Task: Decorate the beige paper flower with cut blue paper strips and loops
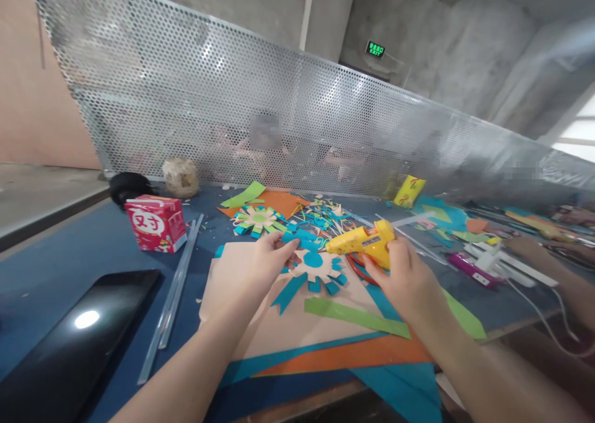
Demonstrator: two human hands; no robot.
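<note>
My right hand (409,274) is wrapped round a yellow glue gun (372,244), its nozzle pointing left. My left hand (276,255) is closed in a pinch at a blue paper strip (307,239), close to the nozzle tip; the fingertips partly hide the grip. Just below lies a paper flower (328,267) with cream and blue petals, a blue centre and a blue tail. It rests on cream paper sheets (274,333). A green paper strip (356,317) lies between my forearms. A second flower (260,219), green-centred, sits beyond my left hand.
At left are a black tablet-like device (88,336), clear glue sticks (179,286) and a red-pink box (157,223). Paper scraps (325,215) lie behind the flowers. A perforated metal screen (297,113) closes the back. Right are a purple-white device (474,269) and another person's arm (548,265).
</note>
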